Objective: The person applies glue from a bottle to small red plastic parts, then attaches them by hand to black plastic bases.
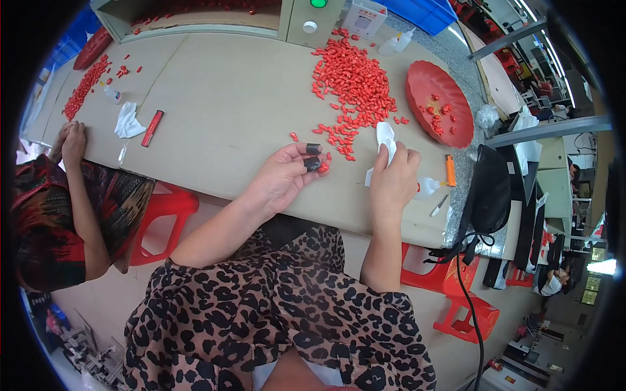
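Patterned clothing (261, 313) sits below the left hand (282, 173), fingertips (313, 163) pinching a red piece (324, 168).

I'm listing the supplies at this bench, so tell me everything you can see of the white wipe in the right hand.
The white wipe looks thin, soft and creased; whether paper or cloth, I cannot tell. The right hand holds it between thumb and fingers. Its upper end sticks out past the fingertips, near the pile of red pieces, and a smaller part shows lower, to the left of the hand. The hand hides the rest.
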Available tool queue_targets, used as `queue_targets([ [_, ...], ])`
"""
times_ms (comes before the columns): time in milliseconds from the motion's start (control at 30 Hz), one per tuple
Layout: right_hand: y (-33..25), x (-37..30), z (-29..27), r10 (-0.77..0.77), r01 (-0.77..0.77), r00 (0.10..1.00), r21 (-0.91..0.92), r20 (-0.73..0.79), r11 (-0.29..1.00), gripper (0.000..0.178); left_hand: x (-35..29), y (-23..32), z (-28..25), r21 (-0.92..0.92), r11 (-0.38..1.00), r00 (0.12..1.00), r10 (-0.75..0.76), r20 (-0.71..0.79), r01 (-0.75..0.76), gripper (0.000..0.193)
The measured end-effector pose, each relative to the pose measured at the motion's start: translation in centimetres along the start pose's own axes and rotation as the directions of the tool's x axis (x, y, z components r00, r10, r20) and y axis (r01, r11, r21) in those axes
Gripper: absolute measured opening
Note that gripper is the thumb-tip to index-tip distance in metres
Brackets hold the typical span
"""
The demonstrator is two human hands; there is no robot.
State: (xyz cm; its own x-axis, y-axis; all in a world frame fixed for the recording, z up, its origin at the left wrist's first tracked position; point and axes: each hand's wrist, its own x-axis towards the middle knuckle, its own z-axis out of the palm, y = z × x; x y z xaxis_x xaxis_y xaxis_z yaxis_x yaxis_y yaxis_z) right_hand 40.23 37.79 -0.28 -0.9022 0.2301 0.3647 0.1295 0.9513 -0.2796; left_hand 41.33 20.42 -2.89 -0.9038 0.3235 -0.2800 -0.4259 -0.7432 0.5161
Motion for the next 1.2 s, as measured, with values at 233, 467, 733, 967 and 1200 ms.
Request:
queue_targets([
  [233, -5.0, -0.3, 2.4, -0.503, 0.502, 0.862, 0.257, -0.066, 0.826, 0.028, -0.7, 1.6, -0.8, -0.098, 0.983, 0.987, 0.160, 0.020, -0.158, 0.015],
  [467, -5.2, 0.1, 5.3, -0.644, 0.630, 0.765, 0.203, 0.004, 0.749, 0.021, -1.0, 2.2, -0.9, -0.096, 0.970, 0.974, 0.227, 0.019, -0.225, 0.016],
  [733, -3.6, -0.3, 2.7, -0.548, 0.577, 0.817, 0.247, -0.181, 0.779, 0.018, -0.5, 1.1, -0.5, -0.154, 0.986, 0.998, 0.069, -0.008, -0.069, 0.016],
  [967, -3.3, -3.5, 0.4, -0.345, 0.064, 0.933, 0.893, 0.105, 0.445, 0.024, -0.4, 0.3, -0.2, -0.107, 0.992, 0.997, 0.071, 0.040, -0.066, 0.015],
  [1200, -2.7, -4.1, 1.3, -0.305, -0.091, 0.938, 0.966, 0.165, 0.241, 0.024, -1.0, -0.2, 0.0, -0.033, 0.979, 0.971, 0.204, 0.121, -0.202, 0.018],
])
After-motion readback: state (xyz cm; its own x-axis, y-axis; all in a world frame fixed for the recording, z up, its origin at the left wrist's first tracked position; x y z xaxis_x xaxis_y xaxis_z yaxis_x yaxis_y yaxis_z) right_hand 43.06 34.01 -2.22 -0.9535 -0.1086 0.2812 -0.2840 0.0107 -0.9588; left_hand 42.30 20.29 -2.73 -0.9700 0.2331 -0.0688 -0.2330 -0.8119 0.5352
